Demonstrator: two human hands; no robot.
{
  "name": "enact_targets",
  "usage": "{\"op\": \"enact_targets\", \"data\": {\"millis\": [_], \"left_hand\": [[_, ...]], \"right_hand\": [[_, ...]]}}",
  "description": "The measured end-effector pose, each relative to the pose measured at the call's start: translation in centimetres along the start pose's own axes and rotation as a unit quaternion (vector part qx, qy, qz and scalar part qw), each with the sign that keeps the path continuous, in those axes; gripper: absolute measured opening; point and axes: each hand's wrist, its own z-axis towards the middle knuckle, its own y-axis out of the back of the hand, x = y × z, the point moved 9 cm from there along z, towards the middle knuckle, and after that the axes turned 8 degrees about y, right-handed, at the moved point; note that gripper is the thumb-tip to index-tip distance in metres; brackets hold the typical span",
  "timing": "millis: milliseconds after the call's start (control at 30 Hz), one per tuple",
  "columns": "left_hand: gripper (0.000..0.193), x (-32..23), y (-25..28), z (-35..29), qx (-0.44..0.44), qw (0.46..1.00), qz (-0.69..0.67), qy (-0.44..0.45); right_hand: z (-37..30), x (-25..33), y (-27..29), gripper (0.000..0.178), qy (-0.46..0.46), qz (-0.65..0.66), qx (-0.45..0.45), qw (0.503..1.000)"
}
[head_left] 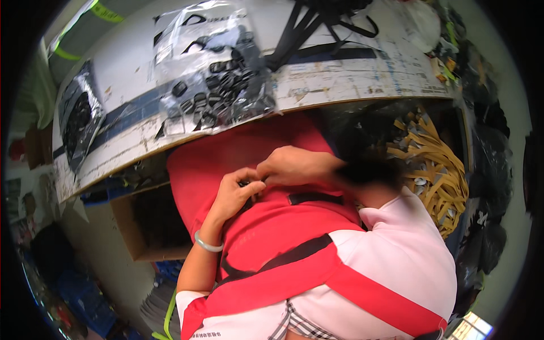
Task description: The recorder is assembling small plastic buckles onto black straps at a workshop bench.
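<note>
Close together over my red apron point(260, 226), my two hands meet at the fingertips. My left hand point(233, 195), with a pale bangle point(208, 242) on its wrist, is closed in a pinch on a small dark piece point(244, 183), mostly covered by the fingers. My right hand point(289, 165) is curled shut against the left fingertips; what it pinches, if anything, is hidden. Just below the right hand, a short black strap point(315, 198) crosses the red cloth. A longer black strap point(294, 253) runs across the apron nearer to me.
Ahead stands a worn white worktable point(317, 88). On it lie a clear plastic bag point(218, 85) of black buckles, a smaller bag point(82, 113) of dark parts, and black webbing straps point(309, 25). Tan strips point(433, 158) pile up at the right; a cardboard box point(127, 229) sits under the table.
</note>
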Motion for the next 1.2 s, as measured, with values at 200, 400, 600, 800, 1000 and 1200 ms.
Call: {"op": "enact_targets", "data": {"millis": [200,400,600,800,1000,1200], "left_hand": [[0.021,-0.1,0.3,0.0,0.031,0.982,-0.147,0.115],[0.019,2.7,1.2,1.0,0.057,0.874,-0.471,0.109],[0.016,2.5,1.3,0.4,0.047,0.876,-0.472,0.088],[0.020,0.5,1.5,0.0,-0.017,0.955,-0.286,0.075],[0.020,-3.4,2.9,-1.8,-0.155,0.981,-0.110,-0.039],[0.009,-6.3,2.5,-2.5,-0.168,0.972,-0.120,-0.110]], "right_hand": [[-1.9,-1.6,6.2,0.024,-0.026,0.090,-0.102,0.990],[-11.5,-8.6,25.9,0.036,-0.121,-0.582,-0.419,0.686],[-13.8,-16.8,25.4,0.026,-0.135,-0.383,-0.416,0.814],[-12.8,-10.7,20.1,0.022,-0.103,-0.412,-0.459,0.780],[-9.1,3.8,18.2,0.020,0.004,-0.355,-0.477,0.804],[-2.8,3.0,5.1,0.016,-0.116,0.321,-0.231,0.911]]}}
